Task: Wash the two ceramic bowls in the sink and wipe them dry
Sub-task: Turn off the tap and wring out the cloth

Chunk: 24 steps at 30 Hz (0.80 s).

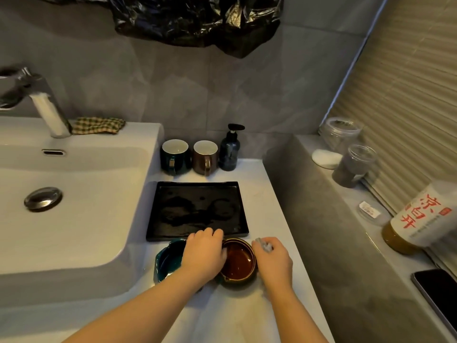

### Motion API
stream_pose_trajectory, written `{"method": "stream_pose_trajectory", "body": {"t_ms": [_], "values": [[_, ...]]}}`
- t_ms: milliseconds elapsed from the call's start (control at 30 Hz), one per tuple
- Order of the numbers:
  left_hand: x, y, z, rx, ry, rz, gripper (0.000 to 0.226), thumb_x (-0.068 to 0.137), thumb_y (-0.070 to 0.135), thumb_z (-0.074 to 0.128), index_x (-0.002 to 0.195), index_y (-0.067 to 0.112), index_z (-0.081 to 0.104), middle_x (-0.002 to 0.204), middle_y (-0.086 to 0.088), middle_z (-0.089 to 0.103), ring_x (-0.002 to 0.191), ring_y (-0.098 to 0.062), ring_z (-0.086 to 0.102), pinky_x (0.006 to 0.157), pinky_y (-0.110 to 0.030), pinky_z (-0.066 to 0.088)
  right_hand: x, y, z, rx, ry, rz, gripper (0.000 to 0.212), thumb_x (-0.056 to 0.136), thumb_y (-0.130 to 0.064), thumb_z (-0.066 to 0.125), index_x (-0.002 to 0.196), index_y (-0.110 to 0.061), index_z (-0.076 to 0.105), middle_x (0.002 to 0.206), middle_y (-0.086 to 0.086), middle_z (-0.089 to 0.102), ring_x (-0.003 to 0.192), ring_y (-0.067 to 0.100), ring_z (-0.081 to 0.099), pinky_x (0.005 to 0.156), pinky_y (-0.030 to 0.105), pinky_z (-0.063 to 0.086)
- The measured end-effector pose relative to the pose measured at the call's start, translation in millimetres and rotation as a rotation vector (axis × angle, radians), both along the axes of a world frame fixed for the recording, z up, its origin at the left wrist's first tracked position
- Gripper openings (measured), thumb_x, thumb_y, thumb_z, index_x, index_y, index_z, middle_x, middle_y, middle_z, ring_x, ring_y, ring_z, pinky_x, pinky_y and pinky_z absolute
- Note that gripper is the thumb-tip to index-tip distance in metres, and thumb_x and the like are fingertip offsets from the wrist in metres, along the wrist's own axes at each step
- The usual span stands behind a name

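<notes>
Landmark: black tray on the counter.

- Both bowls sit just in front of the tray's near edge, side by side and touching or nearly so: teal bowl toward the tray's left corner, brown bowl toward its right. Neither is in the sink, which lies left of the tray.
- My left hand lies across the gap between them. The fingers are curled down over the brown bowl's left rim, and I read that as a hold on it.
- My right hand is just right of the brown bowl, pinching a small pale wad. It is too blurred to tell tissue from cloth.
- Progress, as a judgement: no water shows at the faucet, and the tray floor carries ring-shaped marks. The wad hints at wiping, but I cannot tell whether the bowls are washed. If they are not, the whole job is left: carry, rinse, dry.

Around:
- Behind the tray stand a dark mug, a brown mug and a pump bottle.
- A checked cloth lies far behind and left of the tray, beside the faucet.
- Right of the tray, a ledge holds jars, a labelled bottle and a phone.

In the way: nothing stands between the bowls and the sink. The raised sink edge left of the tray is the only thing to lift over.
</notes>
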<state>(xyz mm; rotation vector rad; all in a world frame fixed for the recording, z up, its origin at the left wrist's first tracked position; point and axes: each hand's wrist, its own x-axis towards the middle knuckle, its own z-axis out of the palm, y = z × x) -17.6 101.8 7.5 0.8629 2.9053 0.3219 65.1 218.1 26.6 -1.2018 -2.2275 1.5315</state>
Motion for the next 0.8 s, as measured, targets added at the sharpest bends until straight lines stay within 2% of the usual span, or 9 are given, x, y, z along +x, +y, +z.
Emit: {"method": "stream_pose_trajectory", "body": {"t_ms": [133,233,333,400,467,567,633,700,800], "values": [[-10,-19,39,0.359,-0.159,0.015,0.030,0.093,0.030,0.047,0.122,0.021,0.051,0.116,0.000,0.055,0.105,-0.016,0.054,0.082,-0.024,0.041,-19,-16,46,-0.043,0.153,0.105,0.010,0.090,-0.029,0.057,0.085,-0.021,0.060,0.082,0.005,0.061,0.069,0.014,0.056,0.051,0.019,0.051],[-18,-48,75,0.545,-0.245,0.025,0.029,0.091,0.028,0.052,0.119,0.025,0.055,0.114,0.006,0.059,0.100,-0.009,0.057,0.086,-0.024,0.046,-43,-42,69,-0.381,0.276,0.134,0.011,0.090,-0.026,0.059,0.094,-0.016,0.062,0.090,0.011,0.064,0.079,0.021,0.061,0.055,0.027,0.052],[-29,-86,102,0.689,-0.380,0.011,0.036,0.086,0.026,0.059,0.122,0.029,0.053,0.117,0.010,0.059,0.104,-0.005,0.057,0.094,-0.028,0.048,-71,-77,79,-0.736,0.373,0.170,0.022,0.091,-0.018,0.053,0.110,-0.008,0.058,0.105,0.020,0.063,0.093,0.030,0.063,0.068,0.037,0.053],[-35,-114,114,0.721,-0.486,-0.024,0.045,0.083,0.022,0.065,0.124,0.031,0.049,0.115,0.013,0.058,0.106,-0.004,0.057,0.091,-0.027,0.050,-88,-105,83,-0.881,0.400,0.210,0.029,0.091,-0.013,0.047,0.116,-0.003,0.056,0.112,0.021,0.061,0.100,0.030,0.061,0.072,0.039,0.052],[-43,-140,118,0.660,-0.449,-0.041,0.056,0.079,0.017,0.068,0.127,0.032,0.045,0.114,0.014,0.056,0.107,-0.004,0.055,0.087,-0.020,0.050,-102,-133,86,-0.952,0.408,0.242,0.029,0.094,-0.015,0.045,0.117,-0.003,0.057,0.113,0.020,0.062,0.100,0.028,0.062,0.074,0.039,0.053],[-57,-177,117,0.594,-0.248,-0.007,0.056,0.078,0.014,0.066,0.128,0.029,0.045,0.112,0.012,0.057,0.104,-0.005,0.057,0.087,-0.022,0.049,-118,-173,89,-0.971,0.363,0.303,0.028,0.099,-0.024,0.041,0.115,-0.009,0.058,0.108,0.011,0.065,0.095,0.022,0.062,0.085,0.038,0.047],[-67,-198,116,0.585,-0.189,0.026,0.052,0.081,0.014,0.062,0.127,0.029,0.045,0.112,0.009,0.058,0.101,-0.007,0.057,0.088,-0.027,0.049,-128,-196,89,-0.898,0.310,0.356,0.031,0.099,-0.029,0.039,0.120,-0.014,0.056,0.116,0.005,0.063,0.101,0.016,0.059,0.093,0.036,0.038],[-77,-217,111,0.541,-0.186,0.047,0.052,0.084,0.016,0.060,0.130,0.030,0.042,0.119,0.007,0.056,0.106,-0.008,0.055,0.092,-0.029,0.047,-136,-212,86,-0.752,0.241,0.406,0.030,0.099,-0.033,0.037,0.119,-0.018,0.055,0.117,0.001,0.061,0.100,0.012,0.056,0.090,0.034,0.033],[-90,-237,104,0.453,-0.206,0.114,0.050,0.083,0.018,0.058,0.130,0.028,0.041,0.120,0.000,0.053,0.104,-0.014,0.054,0.091,-0.032,0.047,-143,-231,85,-0.638,0.160,0.496,0.026,0.100,-0.034,0.035,0.112,-0.021,0.054,0.104,-0.002,0.060,0.086,0.012,0.053,0.076,0.030,0.036]]}}
